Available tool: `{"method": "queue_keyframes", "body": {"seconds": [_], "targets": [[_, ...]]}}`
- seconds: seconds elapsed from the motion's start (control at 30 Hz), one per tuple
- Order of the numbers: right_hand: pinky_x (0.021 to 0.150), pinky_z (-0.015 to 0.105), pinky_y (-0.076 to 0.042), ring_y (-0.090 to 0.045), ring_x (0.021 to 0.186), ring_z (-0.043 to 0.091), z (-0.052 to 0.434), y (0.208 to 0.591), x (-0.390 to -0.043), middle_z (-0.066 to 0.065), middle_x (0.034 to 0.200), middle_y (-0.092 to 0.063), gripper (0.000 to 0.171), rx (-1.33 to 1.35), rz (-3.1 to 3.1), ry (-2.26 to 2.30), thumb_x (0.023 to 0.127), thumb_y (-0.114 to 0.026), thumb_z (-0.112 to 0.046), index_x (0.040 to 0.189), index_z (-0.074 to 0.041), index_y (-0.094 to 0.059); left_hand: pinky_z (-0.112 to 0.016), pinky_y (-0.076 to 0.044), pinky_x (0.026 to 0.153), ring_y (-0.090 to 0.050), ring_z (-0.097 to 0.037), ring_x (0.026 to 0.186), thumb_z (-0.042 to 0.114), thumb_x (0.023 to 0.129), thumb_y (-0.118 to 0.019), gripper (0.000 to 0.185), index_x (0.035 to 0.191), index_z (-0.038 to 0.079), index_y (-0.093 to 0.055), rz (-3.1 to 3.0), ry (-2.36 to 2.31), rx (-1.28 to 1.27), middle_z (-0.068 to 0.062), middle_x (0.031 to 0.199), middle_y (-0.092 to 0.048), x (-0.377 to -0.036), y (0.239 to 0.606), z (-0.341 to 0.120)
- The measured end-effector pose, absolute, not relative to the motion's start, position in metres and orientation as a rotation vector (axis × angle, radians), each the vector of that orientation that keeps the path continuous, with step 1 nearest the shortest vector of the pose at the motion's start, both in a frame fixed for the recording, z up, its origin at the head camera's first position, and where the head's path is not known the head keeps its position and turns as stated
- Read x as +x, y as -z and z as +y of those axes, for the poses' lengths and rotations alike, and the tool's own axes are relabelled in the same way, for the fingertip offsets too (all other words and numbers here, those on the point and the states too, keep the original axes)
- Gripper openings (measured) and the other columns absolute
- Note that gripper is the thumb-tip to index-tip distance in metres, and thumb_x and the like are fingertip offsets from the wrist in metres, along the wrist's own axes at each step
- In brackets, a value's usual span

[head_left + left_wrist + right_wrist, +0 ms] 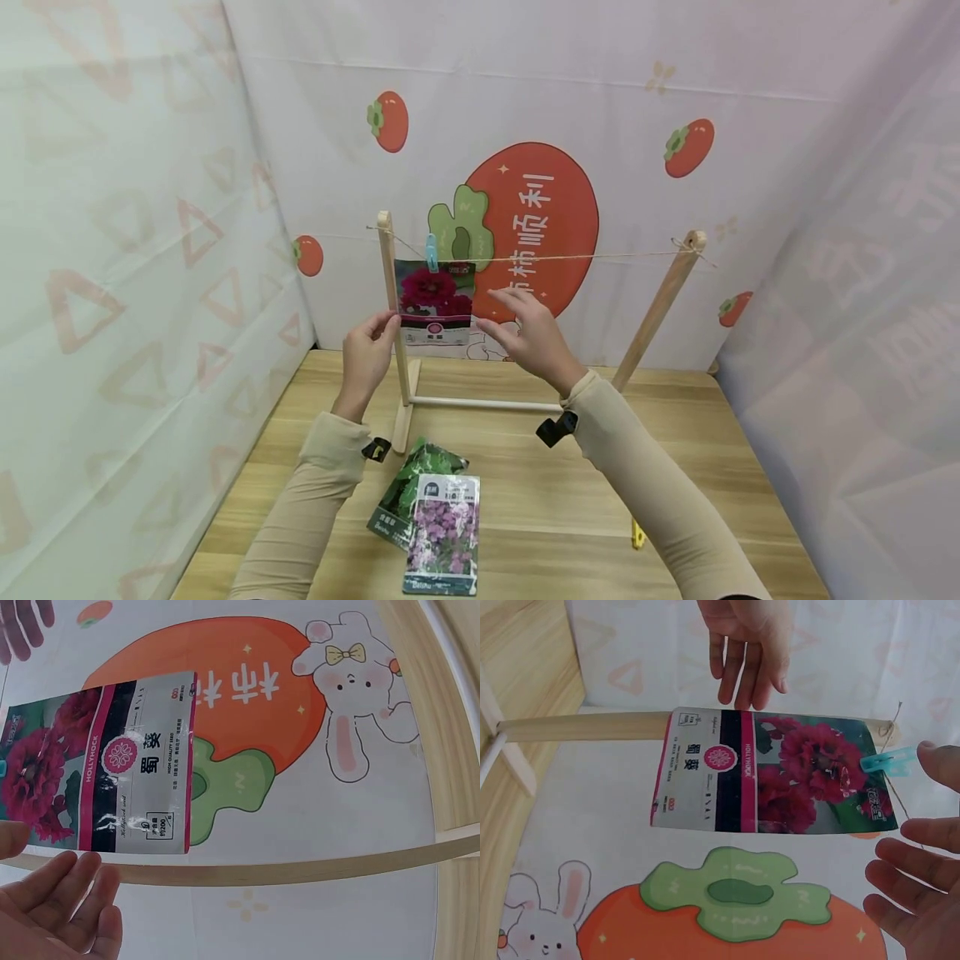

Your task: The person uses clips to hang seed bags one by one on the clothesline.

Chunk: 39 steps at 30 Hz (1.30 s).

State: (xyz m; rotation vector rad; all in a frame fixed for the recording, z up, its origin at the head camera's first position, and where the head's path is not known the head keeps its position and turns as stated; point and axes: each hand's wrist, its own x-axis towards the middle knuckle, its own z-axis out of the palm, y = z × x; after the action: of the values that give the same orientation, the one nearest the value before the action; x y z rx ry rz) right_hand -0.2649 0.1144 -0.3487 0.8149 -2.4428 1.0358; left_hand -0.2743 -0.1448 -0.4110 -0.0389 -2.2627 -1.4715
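Note:
A hollyhock seed packet (pixel 435 292) with a dark pink flower hangs upright from a thin string (pixel 570 257), held at its top edge by a light blue clothespin (pixel 432 252). My left hand (pixel 367 354) is at the packet's left edge, beside the wooden post, its fingertips close to the edge. Nothing is gripped between its thumb and loosely bent fingers (pixel 56 900). To the right of the packet, my right hand (pixel 536 337) is held with fingers spread and holds nothing. In the right wrist view its thumb appears near the clothespin (pixel 891 761).
A wooden stand carries the string between a left post (pixel 393 292) and a right post (pixel 660 312), with a white rod (pixel 487 403) low between them. Two more seed packets, one purple-flowered (pixel 442 537) and one green (pixel 405 496), overlap on the table. A yellow object (pixel 638 534) lies near my right forearm.

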Motion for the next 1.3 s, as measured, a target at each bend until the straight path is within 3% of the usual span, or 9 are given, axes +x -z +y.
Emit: {"method": "queue_keyframes", "body": {"seconds": [0.1,0.23,1.07,1.3], "targets": [[0.103,0.049,-0.047,-0.053,0.126,0.03,0.117,0.356,-0.263,0.015,0.134,-0.058,0.053,0.814,-2.476,-1.017,0.092,-0.069,-0.03,0.137,-0.004,-0.055,-0.046,-0.05,0.094,-0.064,-0.035,0.107,0.029,0.099,-0.057,0.037,0.12,-0.001,-0.066,-2.312,1.465,-0.054,-0.02,0.115,-0.069,-0.272,0.413,-0.145],[0.105,0.05,-0.045,-0.052,0.128,0.031,0.121,0.364,-0.261,0.017,0.136,-0.055,0.054,0.808,-2.501,-1.023,0.093,-0.067,-0.03,0.138,-0.003,-0.053,-0.051,-0.047,0.099,-0.062,-0.035,0.112,0.03,0.099,-0.056,0.039,0.124,0.0,-0.064,-2.375,1.441,-0.057,-0.02,0.12,-0.067,-0.271,0.416,-0.145],[0.106,0.056,-0.041,-0.05,0.13,0.037,0.142,0.412,-0.254,0.019,0.14,-0.054,0.059,0.731,-2.56,-0.966,0.092,-0.068,-0.032,0.141,-0.006,-0.05,-0.053,-0.044,0.101,-0.06,-0.034,0.118,0.036,0.097,-0.058,0.044,0.126,0.004,-0.063,-2.534,1.366,0.019,-0.018,0.123,-0.067,-0.255,0.451,-0.141],[0.105,0.055,-0.043,-0.052,0.128,0.039,0.15,0.431,-0.253,0.022,0.138,-0.054,0.062,0.715,-2.608,-0.909,0.092,-0.067,-0.033,0.141,-0.001,-0.048,-0.055,-0.04,0.107,-0.052,-0.036,0.129,0.043,0.096,-0.058,0.052,0.133,0.007,-0.058,-2.614,1.298,-0.115,-0.016,0.135,-0.06,-0.249,0.47,-0.141]]}}
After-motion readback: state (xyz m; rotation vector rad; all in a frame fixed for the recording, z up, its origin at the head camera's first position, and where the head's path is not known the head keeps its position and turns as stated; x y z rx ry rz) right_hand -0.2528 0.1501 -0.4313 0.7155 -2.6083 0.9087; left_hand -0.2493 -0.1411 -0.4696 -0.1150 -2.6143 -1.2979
